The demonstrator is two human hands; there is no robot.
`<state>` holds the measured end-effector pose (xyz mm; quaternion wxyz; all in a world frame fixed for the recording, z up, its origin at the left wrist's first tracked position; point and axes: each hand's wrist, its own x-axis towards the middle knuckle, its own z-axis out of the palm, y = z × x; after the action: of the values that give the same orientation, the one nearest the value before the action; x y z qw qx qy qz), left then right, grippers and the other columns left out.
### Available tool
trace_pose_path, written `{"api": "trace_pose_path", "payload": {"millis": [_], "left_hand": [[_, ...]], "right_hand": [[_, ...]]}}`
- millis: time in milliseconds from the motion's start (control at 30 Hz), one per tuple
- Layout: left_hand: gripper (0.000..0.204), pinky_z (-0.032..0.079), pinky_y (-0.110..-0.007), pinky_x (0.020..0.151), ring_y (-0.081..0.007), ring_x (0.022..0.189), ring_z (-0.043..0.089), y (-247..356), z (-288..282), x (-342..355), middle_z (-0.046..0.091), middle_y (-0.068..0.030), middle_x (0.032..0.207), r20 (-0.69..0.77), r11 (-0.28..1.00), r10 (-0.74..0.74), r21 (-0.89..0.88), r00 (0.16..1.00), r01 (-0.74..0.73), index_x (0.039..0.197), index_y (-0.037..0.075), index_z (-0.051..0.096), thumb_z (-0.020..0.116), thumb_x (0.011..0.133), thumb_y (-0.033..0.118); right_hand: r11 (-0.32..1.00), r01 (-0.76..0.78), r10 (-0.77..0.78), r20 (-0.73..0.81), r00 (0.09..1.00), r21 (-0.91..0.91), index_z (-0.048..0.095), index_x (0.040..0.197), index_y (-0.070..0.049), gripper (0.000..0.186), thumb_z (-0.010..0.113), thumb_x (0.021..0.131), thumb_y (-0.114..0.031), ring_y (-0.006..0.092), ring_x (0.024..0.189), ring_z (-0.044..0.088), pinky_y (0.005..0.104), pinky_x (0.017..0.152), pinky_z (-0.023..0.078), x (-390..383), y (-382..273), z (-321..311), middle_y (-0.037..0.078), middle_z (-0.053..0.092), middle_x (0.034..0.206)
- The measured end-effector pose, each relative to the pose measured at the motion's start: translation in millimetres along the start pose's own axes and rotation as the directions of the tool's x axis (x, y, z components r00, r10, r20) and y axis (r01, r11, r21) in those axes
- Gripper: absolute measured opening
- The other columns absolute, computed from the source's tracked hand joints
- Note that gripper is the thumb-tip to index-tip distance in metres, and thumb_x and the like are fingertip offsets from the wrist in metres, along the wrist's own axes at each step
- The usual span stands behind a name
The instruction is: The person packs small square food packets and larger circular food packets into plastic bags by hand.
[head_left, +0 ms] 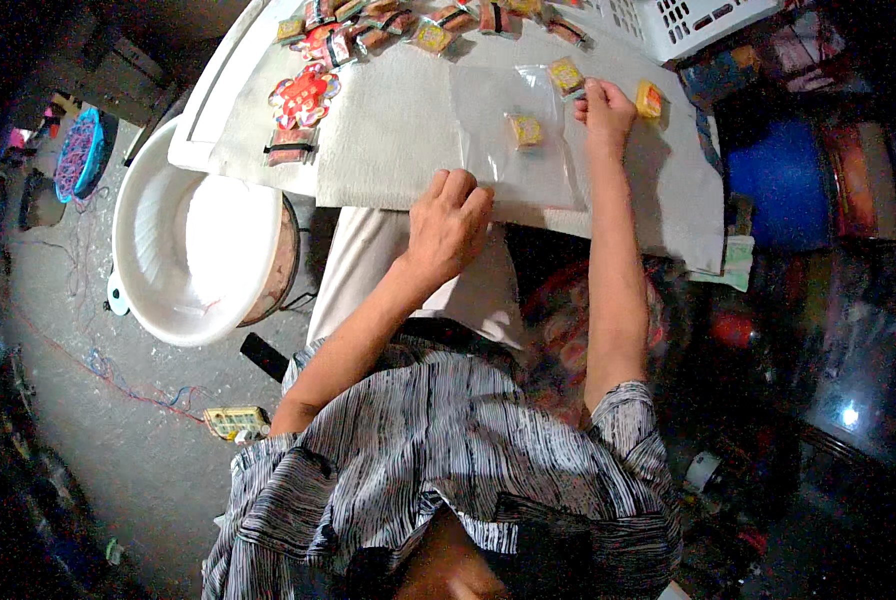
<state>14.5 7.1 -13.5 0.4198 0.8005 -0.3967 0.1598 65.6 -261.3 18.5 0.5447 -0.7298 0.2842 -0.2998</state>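
Note:
A clear plastic bag (483,110) lies flat on the cloth-covered table in front of me. One small yellow wrapped packet (526,130) shows within its outline. At the bag's near edge my left hand (451,222) is closed, its fingers curled down on the plastic. My right hand (608,112) is beyond the bag's right side, thumb and finger pinched at the corner of a second yellow wrapped packet (566,75). Just right of that hand sits an orange-yellow packet (649,100). The fingertips of my left hand are partly hidden.
Several wrapped packets (433,38) lie along the table's far side. Red decorated cards (304,97) and a reddish packet with a dark band (290,147) are at the left. A white basket (703,22) stands far right; a large white tub (148,240) is left of the table.

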Motion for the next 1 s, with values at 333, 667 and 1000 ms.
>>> {"api": "trace_pose_path", "payload": {"millis": [333,667,1000], "left_hand": [[0.012,0.049,-0.041,0.050,-0.0299,0.063,0.061,4.2,2.6,0.2,0.054,-0.0087,0.081,-0.003,0.997,-0.063,-0.035,0.998,0.063,0.090,0.009,0.060,0.062,0.079,0.008],[0.021,0.051,-0.040,0.053,-0.0304,0.065,0.061,5.8,6.3,-4.0,0.056,-0.0109,0.085,-0.075,0.995,0.019,-0.099,0.997,-0.027,0.098,0.005,0.060,0.059,0.077,0.002],[0.019,0.051,-0.038,0.053,-0.0284,0.065,0.062,10.7,8.0,-7.1,0.058,-0.0091,0.083,-0.074,0.995,0.021,-0.099,0.997,-0.028,0.095,0.008,0.063,0.063,0.077,0.001]], "right_hand": [[0.992,-0.092,0.091,0.022,0.996,0.087,0.067,0.094,-0.002,0.022,0.062,0.093,-0.024,0.0061,0.057,0.050,0.0216,0.051,0.041,-171.6,-30.7,-68.9,-0.001,0.060,0.072],[0.982,-0.166,0.174,-0.079,0.982,0.093,0.068,0.098,0.001,0.022,0.061,0.094,-0.019,0.0055,0.057,0.050,0.0207,0.050,0.041,-219.3,-21.2,-48.0,0.000,0.062,0.076],[0.997,0.049,-0.053,-0.054,0.997,-0.066,0.068,0.101,-0.001,0.018,0.060,0.094,-0.015,0.0062,0.069,0.053,0.0227,0.062,0.043,-193.8,3.5,2.8,-0.001,0.063,0.080]]}}
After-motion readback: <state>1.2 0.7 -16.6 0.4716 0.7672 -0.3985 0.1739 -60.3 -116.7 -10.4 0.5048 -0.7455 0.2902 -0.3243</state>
